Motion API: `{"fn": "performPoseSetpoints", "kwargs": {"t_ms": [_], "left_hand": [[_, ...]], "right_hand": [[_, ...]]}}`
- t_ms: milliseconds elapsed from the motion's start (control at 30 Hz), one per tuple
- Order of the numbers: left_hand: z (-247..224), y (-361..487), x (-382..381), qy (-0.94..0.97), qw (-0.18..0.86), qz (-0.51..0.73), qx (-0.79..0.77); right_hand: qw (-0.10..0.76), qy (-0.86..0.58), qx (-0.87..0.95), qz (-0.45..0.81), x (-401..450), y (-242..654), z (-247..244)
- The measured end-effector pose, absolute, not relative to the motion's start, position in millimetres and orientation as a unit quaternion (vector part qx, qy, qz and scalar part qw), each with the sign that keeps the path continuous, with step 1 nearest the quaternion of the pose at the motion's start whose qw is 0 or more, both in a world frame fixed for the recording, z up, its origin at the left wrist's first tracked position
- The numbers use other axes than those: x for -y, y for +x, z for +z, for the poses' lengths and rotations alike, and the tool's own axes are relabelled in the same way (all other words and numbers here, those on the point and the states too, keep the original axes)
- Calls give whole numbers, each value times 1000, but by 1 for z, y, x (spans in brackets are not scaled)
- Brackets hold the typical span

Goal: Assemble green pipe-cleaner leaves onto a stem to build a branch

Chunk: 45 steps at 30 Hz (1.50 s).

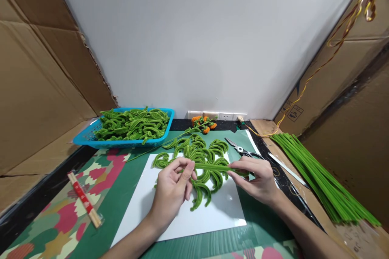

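A short bundle of green fuzzy stems (212,166) lies level between my two hands, above a white sheet (182,220). My left hand (174,186) pinches its left end between thumb and fingers. The right end is in a pinch of my right hand (255,178). Curled green fuzzy pieces (199,156) are spread on the sheet below and behind the bundle. Just behind my right hand are scissors (243,151) with dark handles, their blades apart.
A blue basket (121,144) heaped with curled green pieces stands at the back left. Orange fuzzy flowers (205,123) lie near the wall sockets. Long green stems (319,180) are on the right, beside a white strip (288,170). Wrapped chopsticks (84,199) rest at left.
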<state>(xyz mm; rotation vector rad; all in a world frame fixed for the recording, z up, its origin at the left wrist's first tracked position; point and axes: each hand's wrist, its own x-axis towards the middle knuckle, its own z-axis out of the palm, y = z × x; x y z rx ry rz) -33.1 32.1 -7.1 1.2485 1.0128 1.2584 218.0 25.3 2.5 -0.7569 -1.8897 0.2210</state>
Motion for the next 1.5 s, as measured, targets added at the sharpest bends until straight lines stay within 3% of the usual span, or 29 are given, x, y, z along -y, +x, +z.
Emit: {"fn": "performPoseSetpoints", "kwargs": {"t_ms": [733,1500], "left_hand": [[1,-45,-47,528,460,554,-451],[3,-45,-49,525,464,560,-442]], "right_hand": [[522,-319,789,61,-31,225,-7],[521,-298,800,36,-32,227,-5]]}}
